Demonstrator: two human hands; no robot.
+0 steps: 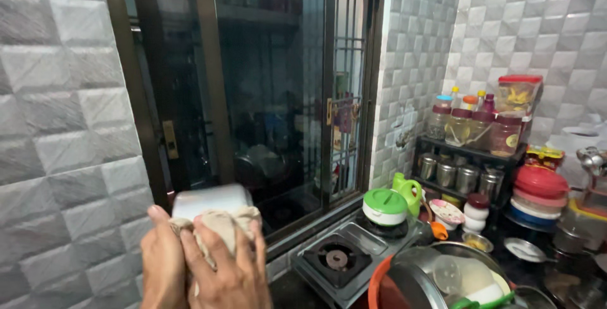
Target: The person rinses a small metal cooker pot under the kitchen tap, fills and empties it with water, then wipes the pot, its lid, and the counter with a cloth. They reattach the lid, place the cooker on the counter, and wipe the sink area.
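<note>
My left hand (162, 265) and my right hand (231, 271) are raised together at the lower left, in front of the dark window. Both clutch a crumpled beige cloth (221, 224). The cloth presses against a shiny steel container (208, 200) that sits just above my fingers. My right hand's fingers wrap over the cloth; my left hand closes on its left end. How the container is supported is hidden behind the cloth.
A gas stove (344, 255) stands below the window (265, 94), with a green-lidded white pot (384, 206) on its far burner. A black rack (471, 157) holds jars and steel tins. Stacked bowls, lids and a steel pan (436, 277) crowd the counter at right.
</note>
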